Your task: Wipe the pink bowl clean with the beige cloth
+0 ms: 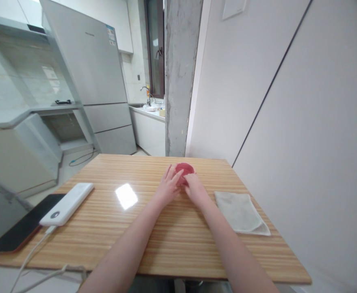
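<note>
A small pink bowl (185, 167) stands near the far edge of the wood-grain table (129, 236). My left hand (168, 186) is at the bowl's left and near side, with its fingers spread and some of them reaching over the near rim. On the right, my right hand (194, 188) has its fingers curled over the bowl's near right rim. Both hands cover the front of the bowl, so its near wall and most of its inside are hidden. A folded pale grey cloth (242, 212) lies to the right of my right forearm.
At the left of the table, a white power bank (68, 203) with a white cable (35, 249) overlaps a dark flat device (16, 228). Behind the table rise a bare concrete pillar (181, 81) and a fridge (90, 61). A white panelled wall (312, 142) borders the right side.
</note>
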The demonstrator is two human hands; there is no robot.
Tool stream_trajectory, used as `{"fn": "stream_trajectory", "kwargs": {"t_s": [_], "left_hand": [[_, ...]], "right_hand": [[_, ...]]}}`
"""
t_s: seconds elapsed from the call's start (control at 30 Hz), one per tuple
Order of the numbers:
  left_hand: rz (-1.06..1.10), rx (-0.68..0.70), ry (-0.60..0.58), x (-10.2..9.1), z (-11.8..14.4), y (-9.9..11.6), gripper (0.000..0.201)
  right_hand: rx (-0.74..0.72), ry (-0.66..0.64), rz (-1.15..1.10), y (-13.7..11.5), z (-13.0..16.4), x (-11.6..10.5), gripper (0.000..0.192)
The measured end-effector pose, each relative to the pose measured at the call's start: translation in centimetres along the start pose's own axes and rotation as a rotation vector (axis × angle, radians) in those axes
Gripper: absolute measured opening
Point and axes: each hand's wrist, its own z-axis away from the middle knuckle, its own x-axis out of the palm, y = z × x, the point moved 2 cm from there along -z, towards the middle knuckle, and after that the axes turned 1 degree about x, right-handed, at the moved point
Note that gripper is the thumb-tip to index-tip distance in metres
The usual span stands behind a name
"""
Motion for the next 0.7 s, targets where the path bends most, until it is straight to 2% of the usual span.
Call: {"fn": "stream_trajectory", "kwargs": {"t_s": [0.1, 0.17, 0.27, 0.33, 0.43, 0.53, 0.7], "left_hand": [[-0.009, 0.067, -0.030, -0.4, -0.1, 0.0, 0.029], [0.003, 0.084, -0.021, -0.9, -0.3, 0.0, 0.017], [-0.015, 0.008, 0.069, -2.6, -0.9, -0.6, 0.020], [-0.074, -0.068, 0.149, -4.3, -1.0, -1.6, 0.024], [-0.198, -0.178, 0.262, -7.1, -0.3, -4.2, 0.027], [-0.323, -0.321, 0.358, -9.3, 1.9, -7.6, 0.023], [-0.462, -0.498, 0.386, -10.2, 6.0, -11.9, 0.022]], "right_hand": [[-0.082, -0.024, -0.094, -1.4, 0.2, 0.3, 0.015], [-0.103, 0.046, -0.138, -1.7, 0.5, -0.2, 0.016], [-0.071, 0.277, -0.142, -1.4, 1.0, -1.0, 0.035], [-0.030, 0.346, -0.119, -1.1, 1.1, -1.0, 0.044], [-0.004, 0.269, -0.120, -0.9, 1.0, -0.3, 0.043], [-0.023, 0.191, -0.144, -0.8, 0.8, 0.5, 0.035], [-0.009, 0.088, -0.162, -0.5, 0.6, 1.1, 0.019]]}}
